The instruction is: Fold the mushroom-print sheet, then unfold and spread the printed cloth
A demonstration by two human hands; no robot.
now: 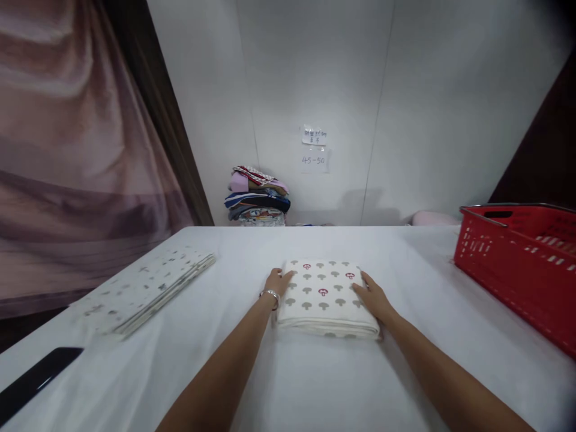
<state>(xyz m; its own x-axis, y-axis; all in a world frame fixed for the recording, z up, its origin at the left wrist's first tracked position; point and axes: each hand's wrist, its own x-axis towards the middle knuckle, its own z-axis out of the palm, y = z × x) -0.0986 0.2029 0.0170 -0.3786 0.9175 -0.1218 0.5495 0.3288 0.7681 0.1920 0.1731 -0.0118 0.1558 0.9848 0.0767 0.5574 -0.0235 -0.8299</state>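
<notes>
A white cloth [323,292] with grey and red mushroom prints lies folded into a thick rectangle on the white table [310,384]. At its left edge is my left hand [278,283], a silver bracelet on the wrist, with thumb and fingers apart and touching the fabric. Against the right edge rests my right hand [371,295], its fingers also spread, with the tips on the cloth's upper side. Neither hand is closed around the cloth, which lies flat between them.
Folded printed cloth [153,288] lies on the left, near a black flat object [38,381]. A red basket [517,270] stands at the right. Behind the table, folded fabrics [257,198] are stacked by the wall. A pink curtain [76,132] hangs at left.
</notes>
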